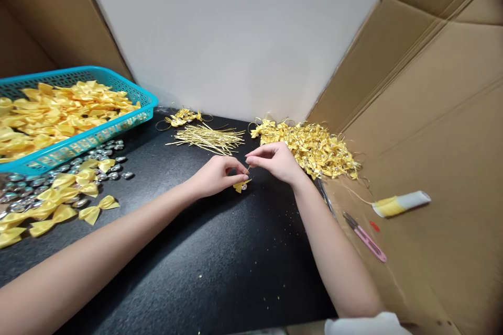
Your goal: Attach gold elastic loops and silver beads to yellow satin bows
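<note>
Over the desk (220, 251), your left fingers (238, 179) pinch closed on a bow (238, 187), your right fingers (258, 161) on its cord (248, 169); likely light, soft, best gripped centrally.

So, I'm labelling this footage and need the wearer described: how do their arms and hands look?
The left hand and right hand are ungloved, with no rings visible on the fingers. Both forearms are bare; white cloth, apparently a sleeve, shows by the right elbow.

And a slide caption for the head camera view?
Left hand and right hand pinch a thin tie by a small yellow bow, gold strips beyond.
</note>
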Motion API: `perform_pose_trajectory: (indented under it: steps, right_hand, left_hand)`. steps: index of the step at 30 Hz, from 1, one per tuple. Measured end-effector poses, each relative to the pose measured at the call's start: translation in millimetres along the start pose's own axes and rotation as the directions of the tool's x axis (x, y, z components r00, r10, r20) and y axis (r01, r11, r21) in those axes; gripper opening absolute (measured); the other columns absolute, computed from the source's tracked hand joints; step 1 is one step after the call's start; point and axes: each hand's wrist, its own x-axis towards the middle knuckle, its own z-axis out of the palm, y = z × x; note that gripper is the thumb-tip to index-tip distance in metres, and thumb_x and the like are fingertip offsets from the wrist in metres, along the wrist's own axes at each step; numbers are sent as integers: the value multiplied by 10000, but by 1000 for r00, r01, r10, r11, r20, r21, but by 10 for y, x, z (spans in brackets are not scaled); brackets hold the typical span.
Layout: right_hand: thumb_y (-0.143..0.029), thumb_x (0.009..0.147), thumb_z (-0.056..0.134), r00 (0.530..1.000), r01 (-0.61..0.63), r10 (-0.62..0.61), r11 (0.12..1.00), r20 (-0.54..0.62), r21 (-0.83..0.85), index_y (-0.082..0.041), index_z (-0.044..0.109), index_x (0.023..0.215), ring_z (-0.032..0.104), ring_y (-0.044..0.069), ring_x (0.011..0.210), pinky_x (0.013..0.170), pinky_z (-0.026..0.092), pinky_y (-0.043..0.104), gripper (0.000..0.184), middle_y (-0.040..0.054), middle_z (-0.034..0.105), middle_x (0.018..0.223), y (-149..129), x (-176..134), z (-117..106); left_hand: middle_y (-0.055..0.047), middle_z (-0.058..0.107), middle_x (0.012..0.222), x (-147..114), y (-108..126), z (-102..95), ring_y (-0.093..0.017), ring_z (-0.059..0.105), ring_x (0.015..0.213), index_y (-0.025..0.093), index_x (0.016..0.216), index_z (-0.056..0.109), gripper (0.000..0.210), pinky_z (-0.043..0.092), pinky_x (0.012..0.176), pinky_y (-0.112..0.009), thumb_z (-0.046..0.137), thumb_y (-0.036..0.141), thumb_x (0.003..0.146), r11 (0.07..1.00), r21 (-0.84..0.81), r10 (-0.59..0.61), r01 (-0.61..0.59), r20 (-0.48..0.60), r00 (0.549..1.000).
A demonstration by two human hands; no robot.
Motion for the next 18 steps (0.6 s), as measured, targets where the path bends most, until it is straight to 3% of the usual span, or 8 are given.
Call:
perform_pose_trajectory:
  steps: [5,18]
  right_hand:
    - [-261,659,763,1000,17,-16,1000,-20,15,-180,755,734,672,149,636,691,559,322,111,19,725,671,19,16,-26]
    - [-295,633,797,997,14,-9,998,-80,65,-182,752,707,659,139,615,690,558,330,142,11,711,633,25,36,-104]
  left_hand:
    - [-21,714,663,75,18,26,-132,580,567,152,784,739,248,380,541,-225,610,359,831,999,-2,-38,38,67,997]
    - [-9,747,692,60,0,-13,-134,627,581,174,790,740,166,420,570,-221,610,275,816,998,68,-7,1,98,995]
